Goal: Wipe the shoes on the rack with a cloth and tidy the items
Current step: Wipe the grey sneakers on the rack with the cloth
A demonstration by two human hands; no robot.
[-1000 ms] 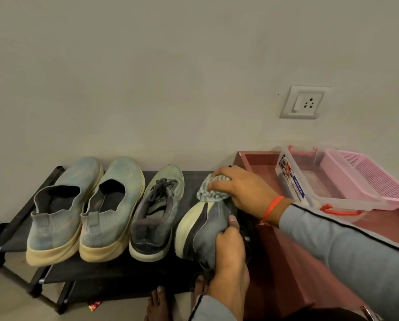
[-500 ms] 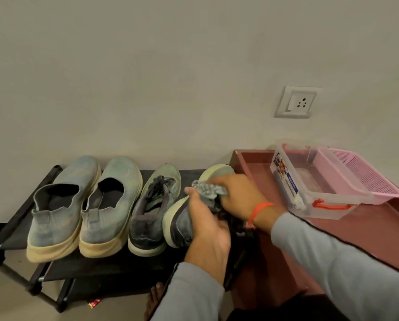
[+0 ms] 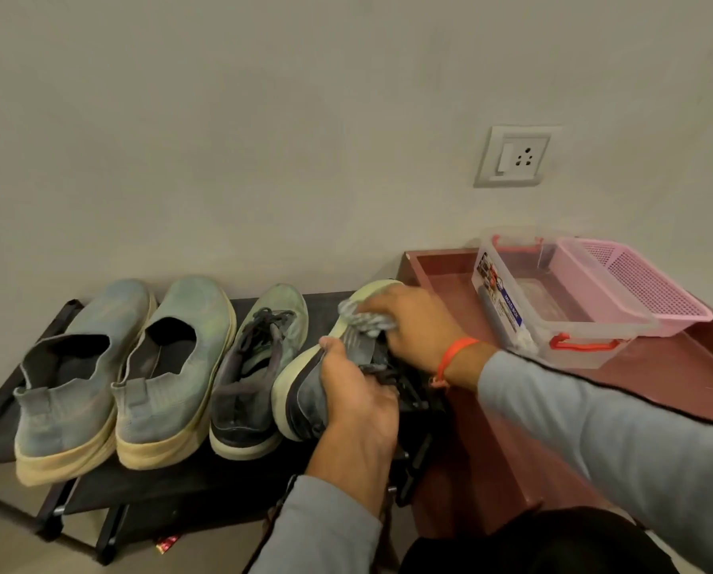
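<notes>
A black shoe rack point(image 3: 172, 486) holds a pair of grey-blue slip-on shoes point(image 3: 118, 379) at the left and a grey laced sneaker point(image 3: 255, 366) beside them. The matching sneaker point(image 3: 305, 391) is tipped on its side at the rack's right end, its pale sole facing left. My left hand point(image 3: 354, 403) grips its heel and upper. My right hand point(image 3: 416, 325), with an orange wristband, presses a bunched grey cloth point(image 3: 363, 319) against the toe end of that sneaker.
A dark red cabinet top point(image 3: 677, 383) stands right of the rack, carrying a clear plastic box with red handles point(image 3: 553, 316) and a pink basket point(image 3: 652, 292). A wall socket point(image 3: 516, 157) sits above. A small red wrapper point(image 3: 166, 544) lies on the floor under the rack.
My left hand shifted from the sneaker's heel end up onto its side, then a little lower. The cloth hand rubbed back and forth near the toe. The sneaker tilted further onto its side.
</notes>
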